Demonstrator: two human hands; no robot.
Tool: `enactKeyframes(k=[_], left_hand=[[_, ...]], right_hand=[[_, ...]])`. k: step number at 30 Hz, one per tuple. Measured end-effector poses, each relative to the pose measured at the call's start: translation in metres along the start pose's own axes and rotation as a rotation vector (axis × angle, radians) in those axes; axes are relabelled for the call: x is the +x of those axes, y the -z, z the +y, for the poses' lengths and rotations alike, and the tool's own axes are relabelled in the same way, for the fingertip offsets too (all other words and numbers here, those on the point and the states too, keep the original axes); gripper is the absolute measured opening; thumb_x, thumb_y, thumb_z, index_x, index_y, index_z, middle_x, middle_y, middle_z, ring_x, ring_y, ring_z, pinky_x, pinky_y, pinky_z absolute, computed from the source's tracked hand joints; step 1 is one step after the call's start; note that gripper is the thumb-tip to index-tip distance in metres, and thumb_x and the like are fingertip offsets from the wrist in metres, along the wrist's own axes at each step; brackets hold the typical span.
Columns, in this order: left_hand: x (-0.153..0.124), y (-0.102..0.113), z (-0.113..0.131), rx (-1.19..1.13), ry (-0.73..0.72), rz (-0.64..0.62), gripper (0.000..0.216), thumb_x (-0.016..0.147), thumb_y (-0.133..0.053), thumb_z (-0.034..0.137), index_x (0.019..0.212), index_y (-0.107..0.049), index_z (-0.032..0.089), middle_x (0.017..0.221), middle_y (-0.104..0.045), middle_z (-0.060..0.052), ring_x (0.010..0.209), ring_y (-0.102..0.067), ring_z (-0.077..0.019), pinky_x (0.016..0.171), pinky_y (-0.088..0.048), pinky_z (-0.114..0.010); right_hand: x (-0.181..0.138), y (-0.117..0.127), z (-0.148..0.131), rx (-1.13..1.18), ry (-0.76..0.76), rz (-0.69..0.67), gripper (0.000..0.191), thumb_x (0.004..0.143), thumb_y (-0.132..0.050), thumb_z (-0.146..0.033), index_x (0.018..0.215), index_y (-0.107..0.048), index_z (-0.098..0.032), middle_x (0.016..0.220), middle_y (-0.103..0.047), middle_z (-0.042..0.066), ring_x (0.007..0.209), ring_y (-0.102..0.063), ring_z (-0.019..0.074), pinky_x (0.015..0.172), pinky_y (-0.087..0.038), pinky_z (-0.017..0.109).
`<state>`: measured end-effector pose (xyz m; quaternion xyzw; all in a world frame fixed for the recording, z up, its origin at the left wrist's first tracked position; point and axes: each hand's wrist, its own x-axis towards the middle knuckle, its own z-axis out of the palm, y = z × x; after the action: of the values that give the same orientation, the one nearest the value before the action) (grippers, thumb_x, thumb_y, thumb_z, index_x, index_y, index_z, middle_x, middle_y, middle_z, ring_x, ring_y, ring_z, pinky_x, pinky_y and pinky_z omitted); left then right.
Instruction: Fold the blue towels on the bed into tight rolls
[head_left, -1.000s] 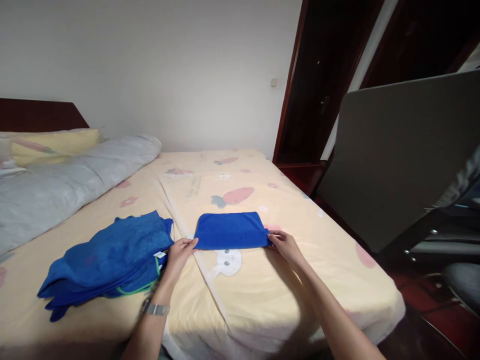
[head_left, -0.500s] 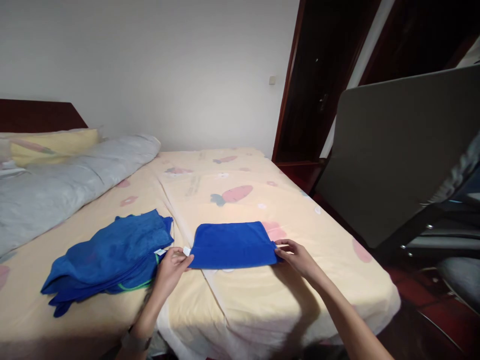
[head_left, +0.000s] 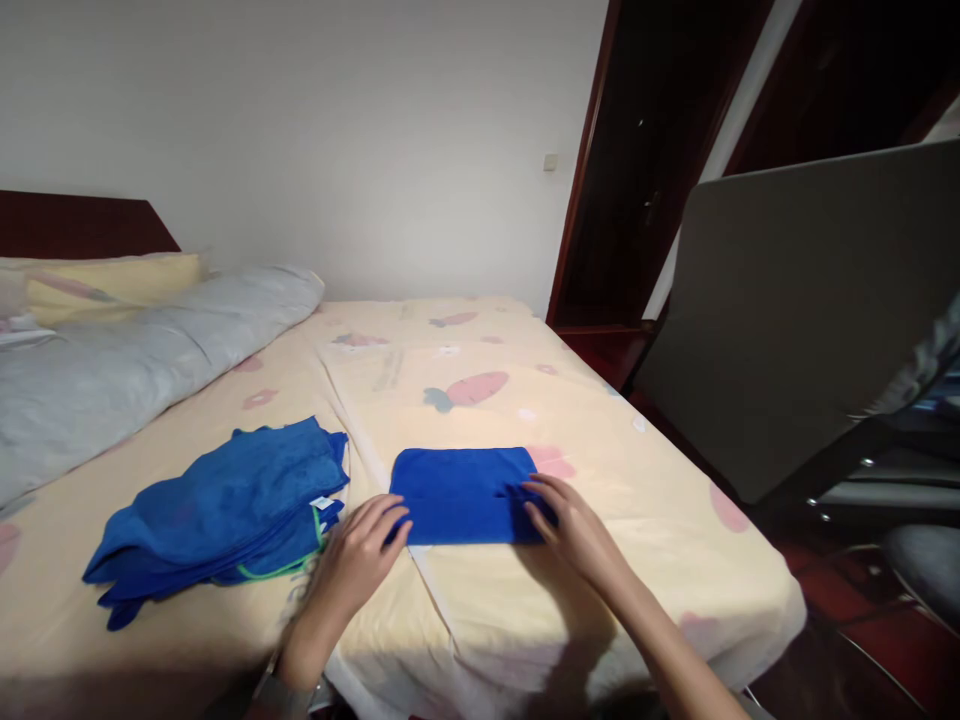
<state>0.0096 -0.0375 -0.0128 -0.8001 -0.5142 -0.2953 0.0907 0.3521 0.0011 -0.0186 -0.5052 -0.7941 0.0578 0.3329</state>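
A folded blue cloth [head_left: 459, 490] lies flat on the yellow bedsheet [head_left: 525, 600] near the bed's front edge. My left hand [head_left: 361, 560] rests at the cloth's left end, fingers stretched out and touching its edge. Over the cloth's right end lies my right hand [head_left: 571, 528], fingers flat and apart, pressing on it. Neither hand grips anything. A loose pile of blue cloths [head_left: 225, 505], one with a green trim and a white label, sits just left of my left hand.
A grey quilt [head_left: 112, 370] and yellow pillow [head_left: 97, 285] lie along the bed's left side by the dark headboard. A grey panel [head_left: 795, 310] leans at the right beside a dark wooden doorway [head_left: 637, 170]. Chair parts stand at the far right.
Both hands let go of the cloth's ends, which they were pinching, and now lie flat on it. The cloth has come nearer to the bed's front edge and covers the rabbit print.
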Motion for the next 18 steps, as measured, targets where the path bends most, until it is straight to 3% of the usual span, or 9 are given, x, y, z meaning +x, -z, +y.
enactKeyframes(k=[3, 6, 11, 18], left_hand=[[0.010, -0.011, 0.014, -0.010, -0.216, -0.146, 0.036, 0.101, -0.053, 0.032, 0.136, -0.061, 0.027, 0.144, -0.062, -0.004, 0.137, -0.053, -0.0257, 0.115, -0.044, -0.043], [0.016, -0.030, 0.021, 0.003, -0.334, -0.237, 0.050, 0.103, -0.052, 0.032, 0.152, -0.043, 0.026, 0.154, -0.052, -0.005, 0.144, -0.045, -0.0244, 0.119, -0.041, -0.045], [0.014, -0.047, 0.014, -0.016, -0.350, -0.263, 0.055, 0.103, -0.051, 0.025, 0.156, -0.036, 0.025, 0.153, -0.052, -0.005, 0.141, -0.050, -0.0211, 0.118, -0.043, -0.042], [0.003, -0.036, -0.012, -0.066, -0.290, -0.275, 0.054, 0.103, -0.051, 0.026, 0.155, -0.036, 0.029, 0.152, -0.053, -0.005, 0.138, -0.053, -0.0196, 0.116, -0.047, -0.041]], right_hand=[[0.004, -0.021, -0.025, 0.012, 0.238, -0.141, 0.044, 0.099, -0.054, -0.029, 0.143, -0.056, -0.020, 0.146, -0.056, 0.014, 0.133, -0.055, 0.0300, 0.112, -0.047, 0.046], [0.006, -0.046, -0.038, -0.033, 0.387, -0.226, 0.054, 0.098, -0.058, -0.026, 0.150, -0.047, -0.016, 0.151, -0.049, 0.016, 0.140, -0.046, 0.0304, 0.116, -0.042, 0.050], [0.008, -0.062, -0.031, -0.100, 0.438, -0.238, 0.054, 0.097, -0.058, -0.019, 0.149, -0.047, -0.009, 0.150, -0.049, 0.018, 0.140, -0.047, 0.0296, 0.116, -0.043, 0.049], [-0.004, -0.043, 0.002, -0.146, 0.416, -0.163, 0.052, 0.098, -0.058, -0.018, 0.149, -0.048, -0.014, 0.148, -0.052, 0.015, 0.136, -0.052, 0.0281, 0.114, -0.047, 0.047]])
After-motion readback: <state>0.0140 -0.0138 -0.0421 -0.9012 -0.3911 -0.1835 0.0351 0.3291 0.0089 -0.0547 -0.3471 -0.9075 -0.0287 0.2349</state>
